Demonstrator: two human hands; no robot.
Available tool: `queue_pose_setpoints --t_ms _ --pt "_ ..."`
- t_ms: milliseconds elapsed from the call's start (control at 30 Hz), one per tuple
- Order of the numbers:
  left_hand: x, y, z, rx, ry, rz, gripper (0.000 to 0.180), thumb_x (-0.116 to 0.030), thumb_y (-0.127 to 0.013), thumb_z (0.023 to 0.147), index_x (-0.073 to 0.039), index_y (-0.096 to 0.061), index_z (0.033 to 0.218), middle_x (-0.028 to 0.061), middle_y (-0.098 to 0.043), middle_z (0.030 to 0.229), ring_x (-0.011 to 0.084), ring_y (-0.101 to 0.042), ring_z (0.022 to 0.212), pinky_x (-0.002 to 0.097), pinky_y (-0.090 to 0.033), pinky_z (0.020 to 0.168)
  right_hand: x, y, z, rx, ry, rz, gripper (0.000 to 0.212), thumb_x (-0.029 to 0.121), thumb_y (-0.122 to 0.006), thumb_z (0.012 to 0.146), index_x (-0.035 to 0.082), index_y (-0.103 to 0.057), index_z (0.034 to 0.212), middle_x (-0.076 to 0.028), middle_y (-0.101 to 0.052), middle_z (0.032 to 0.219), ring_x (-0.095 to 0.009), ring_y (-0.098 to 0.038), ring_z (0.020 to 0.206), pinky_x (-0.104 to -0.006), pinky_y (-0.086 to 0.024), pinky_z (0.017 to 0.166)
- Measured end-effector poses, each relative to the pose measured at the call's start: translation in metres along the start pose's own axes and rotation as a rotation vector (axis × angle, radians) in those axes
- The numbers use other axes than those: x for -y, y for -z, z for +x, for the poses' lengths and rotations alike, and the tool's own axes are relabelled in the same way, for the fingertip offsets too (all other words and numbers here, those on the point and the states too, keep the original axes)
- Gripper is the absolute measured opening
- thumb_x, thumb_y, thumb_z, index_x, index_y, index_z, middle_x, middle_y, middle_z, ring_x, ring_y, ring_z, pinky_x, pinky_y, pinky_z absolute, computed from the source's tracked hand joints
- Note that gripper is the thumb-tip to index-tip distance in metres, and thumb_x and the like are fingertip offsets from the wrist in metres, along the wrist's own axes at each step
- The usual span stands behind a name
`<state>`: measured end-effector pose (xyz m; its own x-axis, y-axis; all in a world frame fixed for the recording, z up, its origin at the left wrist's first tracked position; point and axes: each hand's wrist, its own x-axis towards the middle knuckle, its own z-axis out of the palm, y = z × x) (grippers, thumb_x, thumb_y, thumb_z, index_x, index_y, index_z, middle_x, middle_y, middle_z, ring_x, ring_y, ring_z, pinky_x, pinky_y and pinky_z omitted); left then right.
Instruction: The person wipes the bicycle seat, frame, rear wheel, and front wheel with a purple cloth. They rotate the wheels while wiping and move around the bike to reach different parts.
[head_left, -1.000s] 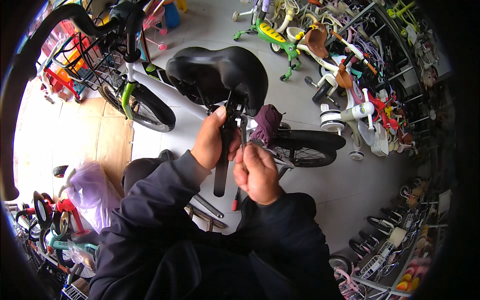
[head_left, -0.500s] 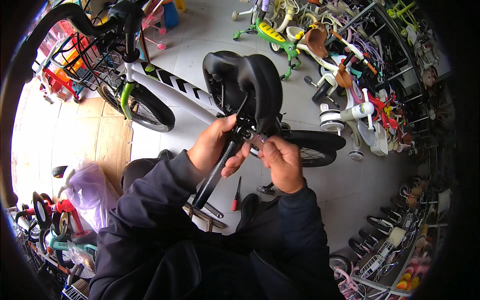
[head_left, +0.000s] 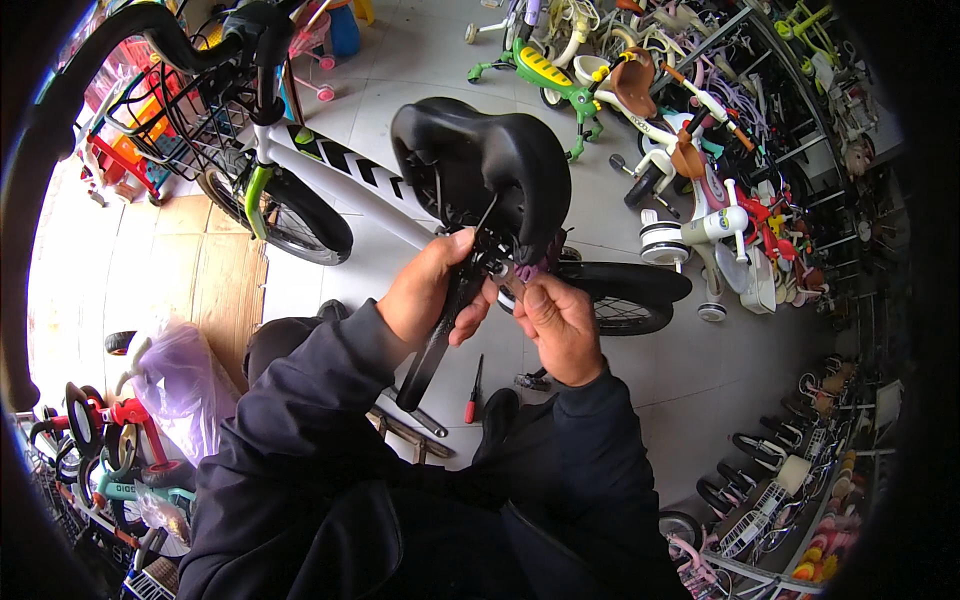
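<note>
A black bicycle saddle, turned with its underside partly toward me, is held up before my chest on a black seat post that slants down toward my lap. My left hand is closed round the top of the post, its thumb beside the saddle clamp. Pinched in my right hand is a small flat metal spanner, its end at a nut on the clamp. Fingers hide part of the spanner and the clamp. Behind the saddle stands a white bicycle with black chevrons.
On the tiled floor lie a red-handled screwdriver and a metal wrench near my foot. Children's ride-ons crowd the right side. Flattened cardboard and a purple plastic bag are at the left.
The saddle has turned slightly, showing wider, and the post's lower end has shifted a little to the right. Both hands keep their hold, with the right hand's fingers and spanner shifting slightly.
</note>
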<state>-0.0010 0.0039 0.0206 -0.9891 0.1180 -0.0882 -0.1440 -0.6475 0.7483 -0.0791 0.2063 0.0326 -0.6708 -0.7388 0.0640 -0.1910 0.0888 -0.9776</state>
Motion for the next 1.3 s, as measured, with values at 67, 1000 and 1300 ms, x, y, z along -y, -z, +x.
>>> queue_pose_setpoints --t_ms 67,1000,1300 --pt "-0.001 0.001 0.000 0.019 0.084 -0.012 0.075 -0.066 -0.036 0.100 0.002 -0.063 0.087 0.0096 -0.048 0.048 0.0217 -0.045 0.034 0.0311 -0.042 0.038 0.000 0.009 0.004 -0.023 0.048 -0.162 0.043 0.039 -0.053 0.111 0.003 -0.062 0.089 0.002 -0.050 0.069 -0.007 -0.045 0.064 -0.0240 -0.036 0.058" --pt "0.008 0.003 0.010 -0.176 -0.026 0.094 0.067 -0.062 -0.035 0.102 -0.001 -0.061 0.091 0.0093 -0.052 0.052 0.0191 -0.048 0.039 0.0319 -0.040 0.039 -0.001 -0.030 -0.008 0.033 -0.351 0.358 0.047 0.044 -0.045 0.112 0.006 -0.060 0.091 -0.001 -0.057 0.069 -0.009 -0.049 0.056 -0.0249 -0.039 0.050" --pt "0.006 0.000 0.001 -0.070 -0.166 0.075 0.056 -0.054 -0.044 0.102 -0.002 -0.059 0.088 0.0094 -0.056 0.058 0.0169 -0.051 0.046 0.0299 -0.043 0.048 -0.007 -0.021 -0.007 -0.041 -0.076 0.173 0.049 0.045 -0.049 0.111 0.005 -0.058 0.085 0.001 -0.048 0.067 -0.007 -0.041 0.059 -0.0237 -0.031 0.053"
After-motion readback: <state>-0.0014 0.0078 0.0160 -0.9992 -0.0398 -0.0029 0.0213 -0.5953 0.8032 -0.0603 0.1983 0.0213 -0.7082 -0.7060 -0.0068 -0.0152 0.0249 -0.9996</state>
